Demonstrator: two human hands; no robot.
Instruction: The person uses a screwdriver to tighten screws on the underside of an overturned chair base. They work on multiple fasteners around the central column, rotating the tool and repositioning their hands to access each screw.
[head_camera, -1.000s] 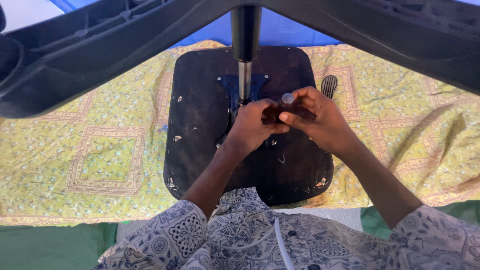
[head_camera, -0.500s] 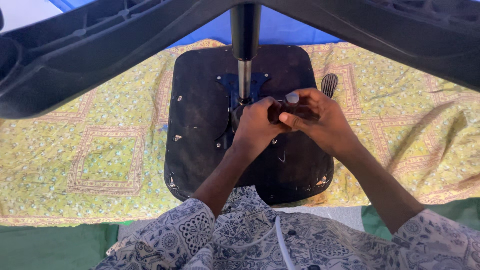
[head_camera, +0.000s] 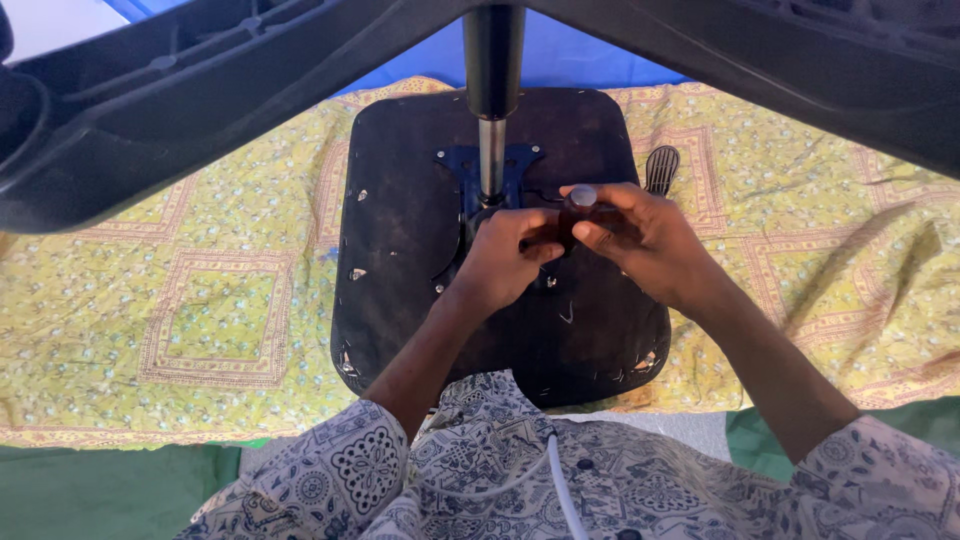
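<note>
An upturned black chair seat (head_camera: 400, 240) lies on a yellow patterned cloth (head_camera: 180, 300), its dark blue metal plate (head_camera: 455, 160) facing up. A black-and-silver gas cylinder (head_camera: 491, 110) rises from the plate to the black chair base legs (head_camera: 180, 90) that span the top of the view. My right hand (head_camera: 640, 240) grips a dark tool handle with a grey rounded end (head_camera: 578, 205). My left hand (head_camera: 505, 255) closes on the front of that same tool, down by the foot of the cylinder. The tool's tip is hidden under my fingers.
A black lever paddle (head_camera: 661, 167) sticks out past the seat's right edge. Blue fabric (head_camera: 590, 60) shows behind the seat, green fabric (head_camera: 100, 490) at the bottom corners. My patterned shirt (head_camera: 520, 470) and a white cord fill the bottom.
Both hands have shifted slightly toward the foot of the cylinder, still on the tool. The seat and base have not moved.
</note>
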